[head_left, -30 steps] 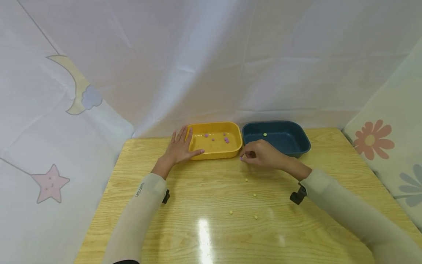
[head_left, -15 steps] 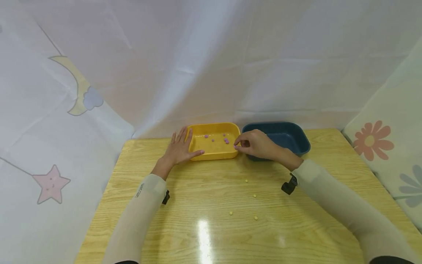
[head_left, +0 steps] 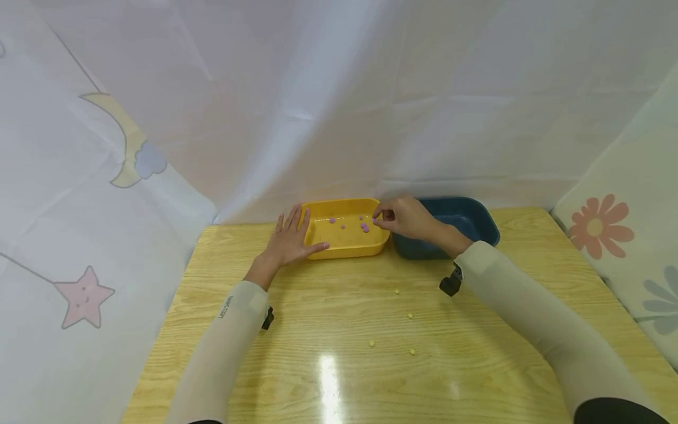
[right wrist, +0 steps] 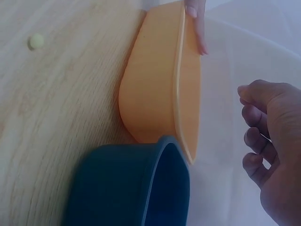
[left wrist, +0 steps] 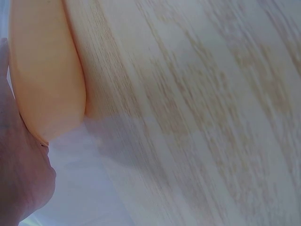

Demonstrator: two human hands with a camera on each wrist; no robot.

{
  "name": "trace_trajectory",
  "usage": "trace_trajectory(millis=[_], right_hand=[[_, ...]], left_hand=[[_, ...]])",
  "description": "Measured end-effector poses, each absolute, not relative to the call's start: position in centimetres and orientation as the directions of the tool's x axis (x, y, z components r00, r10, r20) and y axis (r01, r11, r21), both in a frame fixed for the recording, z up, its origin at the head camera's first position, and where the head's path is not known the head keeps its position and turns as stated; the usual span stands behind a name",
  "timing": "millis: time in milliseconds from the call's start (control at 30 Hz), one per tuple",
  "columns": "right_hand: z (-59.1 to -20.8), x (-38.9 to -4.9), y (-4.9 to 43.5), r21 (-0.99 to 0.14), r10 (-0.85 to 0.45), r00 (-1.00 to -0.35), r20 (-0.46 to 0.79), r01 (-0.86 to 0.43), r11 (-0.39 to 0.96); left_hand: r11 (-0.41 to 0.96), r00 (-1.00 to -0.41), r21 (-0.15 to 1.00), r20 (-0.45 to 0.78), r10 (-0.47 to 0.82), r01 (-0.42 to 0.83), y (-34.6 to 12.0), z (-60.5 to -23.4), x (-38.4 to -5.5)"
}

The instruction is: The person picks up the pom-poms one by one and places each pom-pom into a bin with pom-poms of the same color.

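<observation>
My left hand [head_left: 287, 241] rests with fingers spread on the left end of a yellow plastic bin [head_left: 346, 252], thumb over its front rim. Several small purple balls [head_left: 365, 229] lie on the bin's floor. Over the bin's right end, my right hand [head_left: 408, 218] pinches another small purple ball [head_left: 373, 219] between thumb and forefinger. In the right wrist view that hand [right wrist: 277, 136] is above the rims, and the ball is hidden. Directly right of the yellow bin stands a dark blue bin [head_left: 461, 224], partly covered by my right hand and wrist.
Several small yellow balls [head_left: 410, 316] lie scattered on the wooden table [head_left: 318, 318] in front of the bins. A white cloth backdrop [head_left: 339, 118] rises right behind both bins, with printed cloth walls at left and right.
My right hand has carried the purple ball up and left, from the table by the bins' front corners to over the yellow bin's right end. My left hand stays in place.
</observation>
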State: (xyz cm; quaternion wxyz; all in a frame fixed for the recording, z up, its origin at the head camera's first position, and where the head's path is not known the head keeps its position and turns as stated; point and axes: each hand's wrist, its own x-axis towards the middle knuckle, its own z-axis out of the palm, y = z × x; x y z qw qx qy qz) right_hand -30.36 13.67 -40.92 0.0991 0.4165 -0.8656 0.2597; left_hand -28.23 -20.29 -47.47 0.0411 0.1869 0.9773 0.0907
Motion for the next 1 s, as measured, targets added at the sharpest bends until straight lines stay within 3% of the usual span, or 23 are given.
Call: trace_trajectory(millis=[1000], right_hand=[[-43.1, -35.2, 13.6, -0.406, -0.533, -0.799, 0.280, -0.601, 0.688]], left_hand=[[0.916, -0.927, 0.180, -0.043, 0.372, 0.359, -20.2, -47.5, -28.5]])
